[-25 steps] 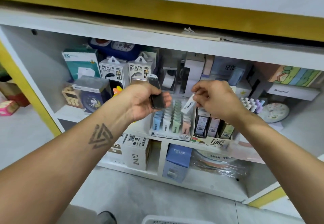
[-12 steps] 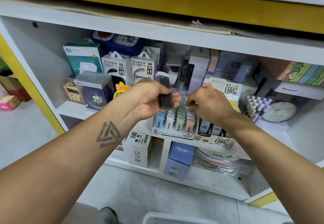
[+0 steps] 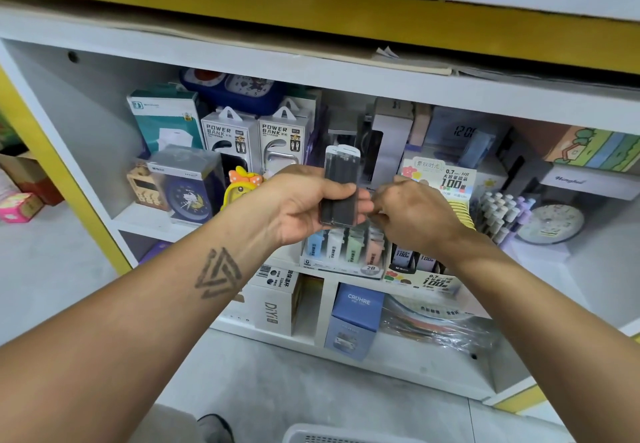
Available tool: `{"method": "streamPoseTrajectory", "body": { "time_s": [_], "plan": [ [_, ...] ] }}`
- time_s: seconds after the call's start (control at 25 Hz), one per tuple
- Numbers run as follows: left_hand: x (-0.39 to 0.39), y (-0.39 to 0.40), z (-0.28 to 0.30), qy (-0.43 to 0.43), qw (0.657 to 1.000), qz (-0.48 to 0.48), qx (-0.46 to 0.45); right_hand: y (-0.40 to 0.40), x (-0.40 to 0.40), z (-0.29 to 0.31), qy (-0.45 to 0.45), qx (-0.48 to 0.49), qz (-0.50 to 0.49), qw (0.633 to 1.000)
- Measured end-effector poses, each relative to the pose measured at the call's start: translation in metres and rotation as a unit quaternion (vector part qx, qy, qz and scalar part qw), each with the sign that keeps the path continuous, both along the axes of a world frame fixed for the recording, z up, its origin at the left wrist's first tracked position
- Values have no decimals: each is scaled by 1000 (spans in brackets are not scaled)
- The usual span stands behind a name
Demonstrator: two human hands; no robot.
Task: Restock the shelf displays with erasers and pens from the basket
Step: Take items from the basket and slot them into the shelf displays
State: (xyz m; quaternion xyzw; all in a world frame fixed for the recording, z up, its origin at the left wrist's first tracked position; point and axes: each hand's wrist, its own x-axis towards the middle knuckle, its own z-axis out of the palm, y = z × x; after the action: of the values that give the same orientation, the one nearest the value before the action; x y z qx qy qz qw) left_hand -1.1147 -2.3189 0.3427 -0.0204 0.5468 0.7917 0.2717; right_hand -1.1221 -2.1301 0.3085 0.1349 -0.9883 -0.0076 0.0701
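Note:
My left hand (image 3: 301,207) grips a stack of slim dark packs (image 3: 341,182) upright in front of the middle shelf. My right hand (image 3: 415,217) is close beside it, its fingers curled against the stack's lower right edge. Its back hides the fingertips, so I cannot see whether they pinch a pack. Just below both hands stands a display tray of pastel packs (image 3: 343,252) marked 2B. To the tray's right is a 0.7 HB display box (image 3: 433,281) holding dark packs. The white basket's rim (image 3: 346,437) shows at the bottom edge.
Power bank boxes (image 3: 252,137), clocks (image 3: 188,200) and a yellow toy (image 3: 240,188) fill the shelf behind my left hand. A pen display (image 3: 498,214) and a round clock (image 3: 550,224) stand at the right. Below are a DIY box (image 3: 273,307) and a blue box (image 3: 356,318).
My right hand held a small white pack above the display, lowered it to the pastel tray, and has come back to the dark stack without it. My left hand stayed almost still.

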Motion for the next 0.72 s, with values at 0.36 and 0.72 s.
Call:
{"method": "streamPoseTrajectory", "body": {
  "time_s": [0.36,0.72],
  "plan": [
    [10,40,0,40,994,-105,12,42,32,41,-154,-720,13,676],
    [13,80,-1,14,995,-96,-11,119,64,51,-82,-638,84,761]
  ]
}}
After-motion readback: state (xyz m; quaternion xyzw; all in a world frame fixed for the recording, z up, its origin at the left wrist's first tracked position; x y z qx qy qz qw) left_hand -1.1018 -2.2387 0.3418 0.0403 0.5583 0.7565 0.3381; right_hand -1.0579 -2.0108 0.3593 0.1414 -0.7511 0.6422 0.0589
